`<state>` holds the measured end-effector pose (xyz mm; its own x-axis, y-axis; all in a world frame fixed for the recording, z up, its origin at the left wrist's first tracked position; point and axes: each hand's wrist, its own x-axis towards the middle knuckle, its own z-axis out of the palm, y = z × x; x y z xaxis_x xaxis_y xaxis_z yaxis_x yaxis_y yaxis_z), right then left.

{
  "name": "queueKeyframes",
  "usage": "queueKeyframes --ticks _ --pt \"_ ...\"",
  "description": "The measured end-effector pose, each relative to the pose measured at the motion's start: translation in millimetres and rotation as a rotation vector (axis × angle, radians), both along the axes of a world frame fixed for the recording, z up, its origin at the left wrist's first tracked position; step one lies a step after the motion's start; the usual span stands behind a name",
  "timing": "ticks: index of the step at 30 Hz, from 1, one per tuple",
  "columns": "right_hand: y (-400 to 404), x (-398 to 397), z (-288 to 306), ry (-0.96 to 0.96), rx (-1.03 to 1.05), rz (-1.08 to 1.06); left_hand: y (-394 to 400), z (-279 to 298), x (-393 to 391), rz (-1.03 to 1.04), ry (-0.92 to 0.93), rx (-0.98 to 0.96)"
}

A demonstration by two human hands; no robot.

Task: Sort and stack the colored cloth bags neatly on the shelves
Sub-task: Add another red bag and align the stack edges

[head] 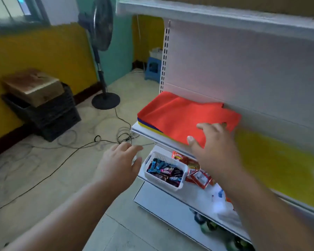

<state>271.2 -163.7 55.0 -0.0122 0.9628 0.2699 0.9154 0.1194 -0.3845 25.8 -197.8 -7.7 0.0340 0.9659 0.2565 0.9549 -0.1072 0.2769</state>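
Note:
A red cloth bag (179, 116) lies flat on top of a stack at the left end of the white middle shelf (134, 128); blue and yellow edges (149, 126) show under it. My right hand (208, 142) rests on the red bag's near right corner, fingers spread and fairly straight. A yellow cloth bag (279, 160) lies flat on the same shelf to the right, blurred. My left hand (121, 160) hovers open below the shelf's front left corner, holding nothing.
On the shelf below stand a white basket (181, 166) of wrapped candies and red snack packets (199, 176). A top shelf (207, 13) overhangs. On the floor to the left are a standing fan (102, 51), loose cables (98, 140), black crates (49, 115) and a blue stool (152, 67).

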Motion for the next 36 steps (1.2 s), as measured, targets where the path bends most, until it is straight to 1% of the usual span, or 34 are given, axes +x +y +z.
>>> queueKeyframes --ticks 4,8,11,13,15,17,19,20,22,24,26,27,29,31,33,36 --pt "-3 7 -3 0.028 -0.045 -0.195 42 1 -6 -0.144 -0.019 -0.029" --pt "4 15 -15 -0.055 -0.109 -0.308 78 -8 -3 -0.218 -0.042 -0.074" --pt "17 18 -21 -0.128 -0.239 -0.387 97 -12 -2 -0.228 -0.055 -0.123" --pt "26 16 -26 -0.142 -0.331 -0.444 106 -12 -2 -0.256 -0.055 -0.163" --pt "31 15 -30 -0.044 -0.351 -0.469 116 -11 -2 -0.276 -0.081 -0.21" --pt "34 13 -31 0.164 -0.267 -0.475 127 -9 -3 -0.235 -0.162 -0.268" --pt "37 14 -30 0.375 -0.14 -0.48 140 -8 -6 -0.129 -0.351 -0.355" --pt "36 14 -28 0.446 -0.113 -0.48 147 -8 -8 -0.082 -0.457 -0.4" --pt "33 13 -29 0.513 -0.142 -0.449 159 -9 -13 -0.042 -0.642 -0.443" --pt "24 10 -35 0.492 -0.22 -0.401 170 -8 -20 -0.022 -0.797 -0.487" --pt "13 5 -35 0.48 -0.347 -0.39 181 -9 -29 -0.007 -0.892 -0.529" --pt "10 1 -35 0.493 -0.404 -0.393 186 -8 -32 -0.002 -0.898 -0.538" --pt "10 -7 -35 0.537 -0.448 -0.418 195 -8 -40 -0.018 -0.853 -0.542" --pt "13 -19 -38 0.587 -0.412 -0.458 200 -7 -46 -0.076 -0.828 -0.562" --pt "15 -31 -44 0.626 -0.334 -0.504 205 -8 -52 -0.137 -0.807 -0.588" --pt "9 -41 -50 0.612 -0.269 -0.51 214 -8 -59 -0.174 -0.819 -0.607"
